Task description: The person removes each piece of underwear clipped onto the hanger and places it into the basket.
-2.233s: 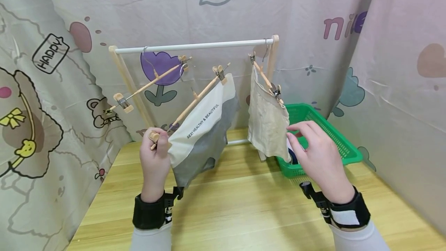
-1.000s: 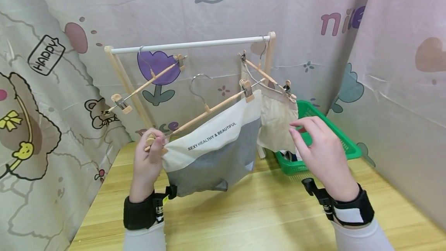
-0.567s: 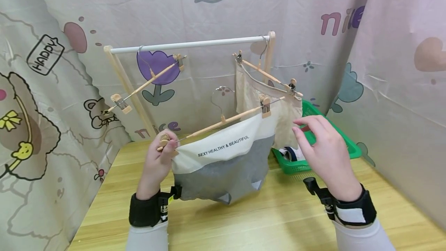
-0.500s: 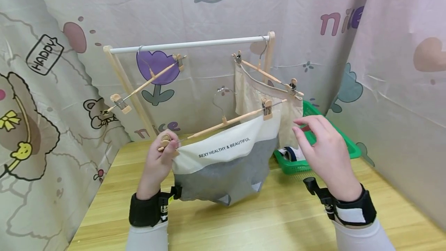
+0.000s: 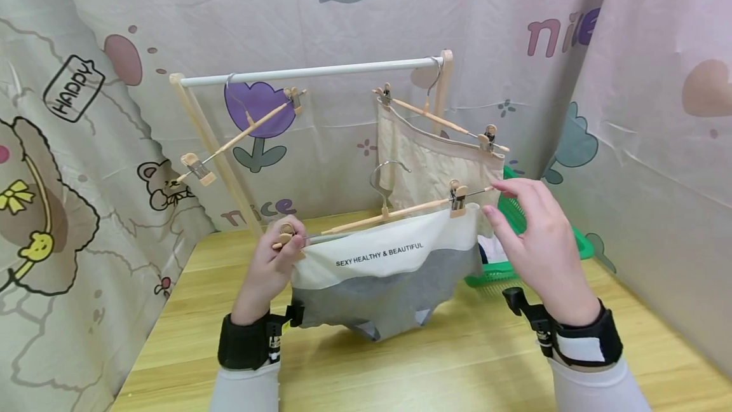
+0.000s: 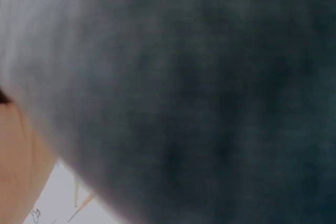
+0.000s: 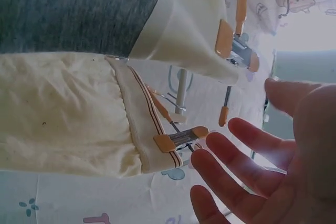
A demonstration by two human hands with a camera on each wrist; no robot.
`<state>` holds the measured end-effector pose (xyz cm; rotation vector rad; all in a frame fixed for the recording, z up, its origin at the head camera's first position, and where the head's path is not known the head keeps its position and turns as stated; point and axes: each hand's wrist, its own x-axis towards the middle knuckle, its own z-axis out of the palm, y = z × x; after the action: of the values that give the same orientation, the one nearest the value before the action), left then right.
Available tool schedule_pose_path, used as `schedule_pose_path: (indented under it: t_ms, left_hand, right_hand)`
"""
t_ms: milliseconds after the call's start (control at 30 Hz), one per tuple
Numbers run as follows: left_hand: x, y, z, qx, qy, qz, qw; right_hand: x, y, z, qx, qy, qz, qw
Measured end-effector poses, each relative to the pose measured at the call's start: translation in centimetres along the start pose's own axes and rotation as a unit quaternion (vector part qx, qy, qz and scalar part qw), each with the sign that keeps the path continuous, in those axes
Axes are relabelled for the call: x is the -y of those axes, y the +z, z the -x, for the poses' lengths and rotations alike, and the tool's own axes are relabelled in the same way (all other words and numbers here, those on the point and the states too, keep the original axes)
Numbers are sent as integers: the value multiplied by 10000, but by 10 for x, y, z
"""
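Gripping the hanger (image 5: pixel 417 209) by its left clip (image 5: pixel 287 233), the left hand (image 5: pixel 274 262) is raised; the right hand (image 5: pixel 536 240), thumb and fingers apart, is at the hanger's right tip, contact unclear. Clipped briefs (image 5: pixel 389 281) reading "SEXY HEALTHY & BEAUTIFUL" hang above a wooden table (image 5: pixel 183 336), before the rack (image 5: pixel 320 72). Curtains (image 5: pixel 354 30) read "HAPPY" and "nice".

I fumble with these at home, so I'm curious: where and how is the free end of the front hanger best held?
Probably pinched at the bare tip of the front hanger, coming from the right. That tip sticks out past the right clip, clear of the briefs, and points right, while the left grip holds the other end.
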<state>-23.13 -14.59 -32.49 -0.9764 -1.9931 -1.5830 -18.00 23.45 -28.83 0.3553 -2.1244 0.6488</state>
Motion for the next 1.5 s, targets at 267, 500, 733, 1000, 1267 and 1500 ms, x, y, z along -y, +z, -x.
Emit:
schedule_pose_path:
  t_ms: [267, 500, 733, 1000, 1267, 1500]
  left_hand:
    - [1, 3, 0, 268, 89, 270, 9992]
    - [2, 6, 0, 445, 96, 500, 9977]
    - [2, 6, 0, 516, 110, 609, 9967]
    - [3, 6, 0, 546, 133, 638, 9964]
    - [5, 6, 0, 540, 183, 643, 9963]
    - [6, 3, -1, 521, 190, 379, 9977]
  right_hand:
    - [-3, -1, -1, 815, 255, -650, 9942]
    - [-4, -1, -3, 1185, 270, -881, 9887]
    - [-8, 2, -2, 1261, 336, -1094, 9854]
    - [-3, 3, -3, 1002, 503, -1448, 9831]
    - [-2, 0, -1, 955, 1011, -1659, 9763]
    - [0, -1, 0, 940, 1230, -1839, 9707]
